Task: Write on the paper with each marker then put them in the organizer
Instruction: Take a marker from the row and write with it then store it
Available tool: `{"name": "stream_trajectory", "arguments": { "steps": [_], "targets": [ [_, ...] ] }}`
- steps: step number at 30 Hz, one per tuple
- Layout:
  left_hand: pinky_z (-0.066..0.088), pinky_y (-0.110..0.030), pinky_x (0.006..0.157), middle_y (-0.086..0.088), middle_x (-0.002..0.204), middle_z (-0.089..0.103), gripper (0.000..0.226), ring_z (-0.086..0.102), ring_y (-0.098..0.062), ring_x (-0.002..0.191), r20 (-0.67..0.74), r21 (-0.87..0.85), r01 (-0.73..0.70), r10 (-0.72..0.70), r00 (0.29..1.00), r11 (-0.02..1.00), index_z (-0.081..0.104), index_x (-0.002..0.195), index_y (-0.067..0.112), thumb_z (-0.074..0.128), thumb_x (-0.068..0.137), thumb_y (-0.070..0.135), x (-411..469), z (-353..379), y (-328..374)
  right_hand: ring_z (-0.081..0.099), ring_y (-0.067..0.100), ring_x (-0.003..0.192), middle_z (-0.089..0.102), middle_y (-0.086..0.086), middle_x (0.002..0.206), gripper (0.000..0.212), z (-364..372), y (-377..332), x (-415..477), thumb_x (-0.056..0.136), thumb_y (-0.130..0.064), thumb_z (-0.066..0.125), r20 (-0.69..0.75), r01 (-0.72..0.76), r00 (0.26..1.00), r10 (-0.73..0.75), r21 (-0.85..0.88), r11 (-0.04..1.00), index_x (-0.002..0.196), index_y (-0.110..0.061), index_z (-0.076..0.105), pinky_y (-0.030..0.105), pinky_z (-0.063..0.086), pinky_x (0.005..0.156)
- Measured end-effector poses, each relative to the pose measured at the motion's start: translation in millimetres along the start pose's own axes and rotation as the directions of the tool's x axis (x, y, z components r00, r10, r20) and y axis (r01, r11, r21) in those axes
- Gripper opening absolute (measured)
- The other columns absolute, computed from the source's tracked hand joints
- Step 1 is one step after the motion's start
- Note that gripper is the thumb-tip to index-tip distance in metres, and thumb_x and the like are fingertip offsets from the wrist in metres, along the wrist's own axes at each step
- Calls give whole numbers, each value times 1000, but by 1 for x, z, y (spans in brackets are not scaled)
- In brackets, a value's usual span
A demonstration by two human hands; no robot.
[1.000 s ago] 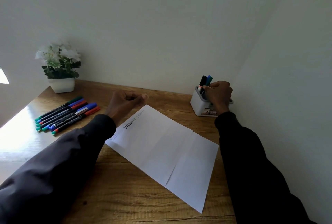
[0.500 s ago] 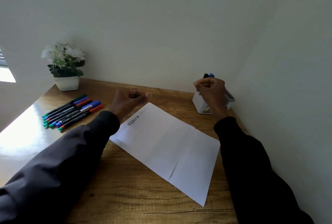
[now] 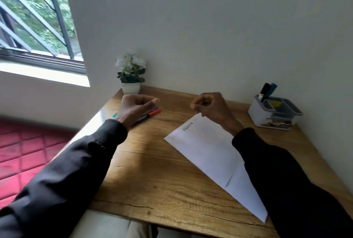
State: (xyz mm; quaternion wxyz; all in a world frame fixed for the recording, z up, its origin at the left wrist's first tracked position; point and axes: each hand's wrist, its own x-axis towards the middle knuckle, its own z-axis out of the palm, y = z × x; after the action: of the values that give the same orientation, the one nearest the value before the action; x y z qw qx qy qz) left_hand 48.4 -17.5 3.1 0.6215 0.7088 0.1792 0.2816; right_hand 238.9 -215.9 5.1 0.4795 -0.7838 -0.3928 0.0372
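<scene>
A white sheet of paper (image 3: 208,148) lies slanted on the wooden desk (image 3: 152,171), with a written word (image 3: 187,126) near its far corner. My right hand (image 3: 210,108) hovers over that corner, fingers curled and holding nothing. My left hand (image 3: 136,107) is curled too and hangs over the loose markers (image 3: 152,113) at the desk's left; it hides most of them, and a red cap and a blue cap stick out. The white and grey organizer (image 3: 257,112) stands at the far right with a black marker and a blue one (image 3: 267,90) upright in it.
A small white pot of white flowers (image 3: 131,77) stands at the desk's far left corner against the wall. A window (image 3: 34,18) is on the left, with a red quilted mat (image 3: 23,152) on the floor below. The wall is close behind the organizer.
My right hand left the organizer and came back left over the paper's far corner, empty. My left hand moved from the paper to over the loose markers. The view swung left.
</scene>
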Motion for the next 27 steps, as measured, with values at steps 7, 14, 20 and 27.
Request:
{"name": "stream_trajectory", "arguments": {
  "steps": [7, 14, 20, 27],
  "targets": [
    [54, -15, 69, -7, 89, 78, 29, 72, -13, 83, -63, 0, 25, -25, 998, 1000, 77, 102, 5, 80, 82, 25, -21, -55, -5, 65, 0, 79, 78, 2, 97, 12, 70, -30, 20, 86, -9, 82, 205, 193, 968, -147, -227, 955, 98, -11, 80, 4, 48, 73],
    [56, -24, 77, -7, 93, 78, 28, 72, -21, 94, -102, 13, 54, -53, 993, 998, 77, 103, 6, 79, 83, 25, -21, -76, -15, 65, 8, 95, 75, 9, 112, 19, 114, -34, 26, 87, 2, 77, 372, 368, 892, -256, -270, 890, 104, -7, 76, 1, 44, 79],
    [57, -19, 72, -7, 94, 78, 29, 72, -20, 94, -95, 7, 44, -43, 995, 999, 76, 104, 5, 78, 83, 24, -20, -76, -18, 63, 18, 103, 69, 6, 110, 18, 111, -27, 22, 89, -5, 76, 417, 433, 868, -272, -362, 825, 106, -10, 75, 35, 56, 92],
    [57, -18, 74, -11, 93, 78, 27, 70, -15, 86, -51, -62, 22, -25, 998, 998, 76, 104, 2, 78, 84, 20, -17, -51, -14, 59, 15, 100, 66, 4, 106, 14, 83, -11, 16, 95, -6, 70, 348, 283, 926, -144, -389, 877, 107, -9, 75, 18, 47, 81]
  ]
}}
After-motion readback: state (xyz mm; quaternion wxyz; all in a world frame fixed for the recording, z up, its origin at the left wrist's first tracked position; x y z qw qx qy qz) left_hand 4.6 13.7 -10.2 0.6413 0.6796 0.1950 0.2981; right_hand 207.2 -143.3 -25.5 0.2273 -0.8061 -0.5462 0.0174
